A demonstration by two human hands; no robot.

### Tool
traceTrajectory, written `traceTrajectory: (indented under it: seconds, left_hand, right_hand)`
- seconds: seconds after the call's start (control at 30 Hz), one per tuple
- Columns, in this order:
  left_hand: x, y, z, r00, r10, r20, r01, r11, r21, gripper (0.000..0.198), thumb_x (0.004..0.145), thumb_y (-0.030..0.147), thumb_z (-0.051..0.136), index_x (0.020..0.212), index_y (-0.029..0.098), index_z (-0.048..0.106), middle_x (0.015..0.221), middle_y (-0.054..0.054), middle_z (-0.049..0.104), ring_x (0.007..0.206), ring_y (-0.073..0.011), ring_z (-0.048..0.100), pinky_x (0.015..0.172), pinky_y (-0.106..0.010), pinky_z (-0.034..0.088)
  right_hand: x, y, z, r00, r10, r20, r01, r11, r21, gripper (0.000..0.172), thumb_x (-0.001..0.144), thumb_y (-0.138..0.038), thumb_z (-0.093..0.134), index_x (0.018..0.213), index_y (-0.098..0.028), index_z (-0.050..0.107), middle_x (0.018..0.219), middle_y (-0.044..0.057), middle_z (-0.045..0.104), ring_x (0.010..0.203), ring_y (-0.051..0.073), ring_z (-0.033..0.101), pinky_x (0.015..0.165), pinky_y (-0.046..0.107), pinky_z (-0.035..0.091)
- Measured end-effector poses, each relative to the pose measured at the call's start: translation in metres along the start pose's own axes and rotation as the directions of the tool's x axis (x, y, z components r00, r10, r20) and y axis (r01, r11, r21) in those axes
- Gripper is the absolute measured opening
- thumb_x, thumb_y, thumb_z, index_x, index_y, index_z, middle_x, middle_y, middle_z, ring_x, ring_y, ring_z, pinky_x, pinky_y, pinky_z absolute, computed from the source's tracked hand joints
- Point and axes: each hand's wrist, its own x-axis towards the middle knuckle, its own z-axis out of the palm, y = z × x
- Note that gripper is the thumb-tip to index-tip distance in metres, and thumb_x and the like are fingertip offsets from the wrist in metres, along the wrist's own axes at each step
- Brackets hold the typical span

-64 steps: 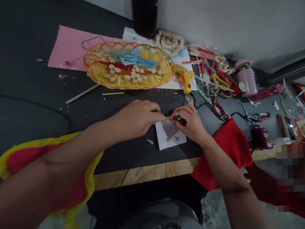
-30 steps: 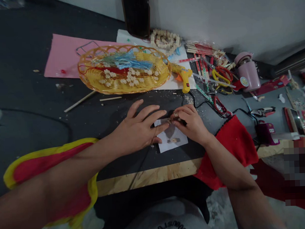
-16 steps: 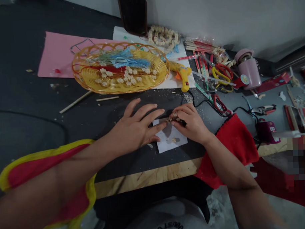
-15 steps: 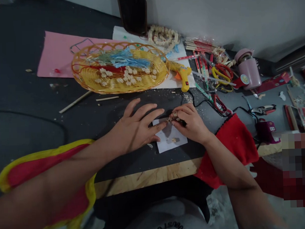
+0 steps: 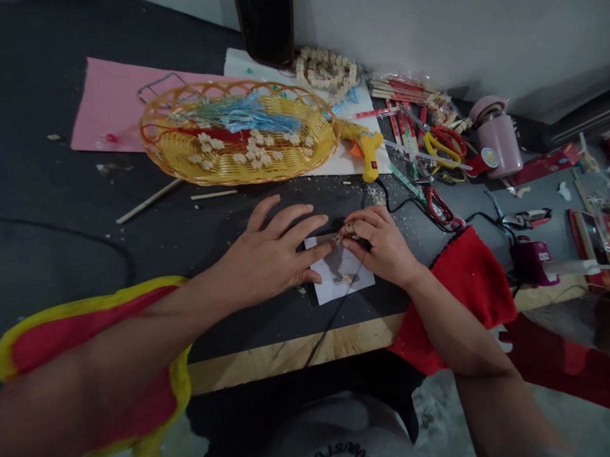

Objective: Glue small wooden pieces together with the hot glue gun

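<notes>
My left hand [image 5: 270,253] lies flat with its fingers spread, pressing the left edge of a small white paper card [image 5: 341,278] on the dark table [image 5: 59,217]. My right hand [image 5: 383,246] is curled at the card's top right, its fingertips pinched on a small beige bead-like piece [image 5: 346,235]. Another tiny beige piece [image 5: 345,278] rests on the card. A thin dark thread runs from the card toward the table's front edge.
A yellow woven basket [image 5: 236,134] with beige flower beads and blue tassels stands behind my hands. A yellow glue gun [image 5: 363,146], scissors [image 5: 445,147], a pink jar [image 5: 497,145], packets of sticks and red cloth [image 5: 467,289] crowd the right. A pink sheet [image 5: 110,105] lies far left.
Two seconds ago my left hand was pinched beside my right; it has since spread flat on the card and stayed there. My right hand has kept its pinch in place.
</notes>
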Motion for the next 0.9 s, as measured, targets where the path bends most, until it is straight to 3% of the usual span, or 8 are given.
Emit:
traceTrajectory:
  seconds: [0.2, 0.47, 0.7, 0.9]
  left_hand:
    - [0.0003, 0.002, -0.0026, 1.0, 0.002, -0.003, -0.002, 1.0, 0.027, 0.032, 0.094, 0.042, 0.061, 0.124, 0.033, 0.063, 0.15, -0.005, 0.049, 0.142, -0.0336, 0.036, 0.12, -0.063, 0.017]
    - [0.0009, -0.0003, -0.0032, 1.0, -0.009, 0.014, 0.009, 1.0, -0.022, 0.034, 0.094, 0.045, 0.061, 0.126, 0.035, 0.063, 0.149, -0.005, 0.05, 0.142, -0.0343, 0.037, 0.119, -0.064, 0.018]
    - [-0.0007, -0.0001, 0.0016, 0.995, 0.047, -0.091, -0.036, 0.993, 0.114, 0.038, 0.091, 0.051, 0.062, 0.125, 0.034, 0.065, 0.145, -0.007, 0.054, 0.138, -0.0336, 0.043, 0.117, -0.061, 0.026]
    - [-0.0005, -0.0004, 0.0042, 0.992, 0.058, -0.109, -0.041, 0.987, 0.153, 0.037, 0.091, 0.052, 0.064, 0.124, 0.035, 0.066, 0.144, -0.006, 0.055, 0.137, -0.0326, 0.044, 0.115, -0.061, 0.029]
  right_hand:
    - [0.0002, -0.0002, -0.0003, 1.0, 0.022, 0.021, -0.022, 1.0, 0.007, 0.006, 0.093, -0.024, 0.061, 0.093, -0.024, 0.066, 0.107, 0.006, 0.07, 0.105, 0.025, 0.057, 0.097, 0.045, 0.047]
    - [0.0006, 0.0011, -0.0006, 1.0, -0.015, -0.008, 0.016, 1.0, 0.026, 0.005, 0.092, -0.023, 0.062, 0.095, -0.024, 0.066, 0.105, 0.006, 0.07, 0.103, 0.023, 0.059, 0.095, 0.042, 0.048]
    - [0.0005, 0.0024, -0.0011, 1.0, -0.017, -0.012, 0.017, 0.999, 0.028, 0.008, 0.091, -0.024, 0.064, 0.098, -0.022, 0.067, 0.105, 0.008, 0.07, 0.103, 0.025, 0.059, 0.095, 0.044, 0.048]
    - [-0.0005, 0.0031, -0.001, 1.0, -0.008, -0.012, 0.008, 0.999, 0.039, 0.01, 0.091, -0.025, 0.065, 0.101, -0.022, 0.067, 0.106, 0.008, 0.07, 0.105, 0.025, 0.059, 0.096, 0.044, 0.048]
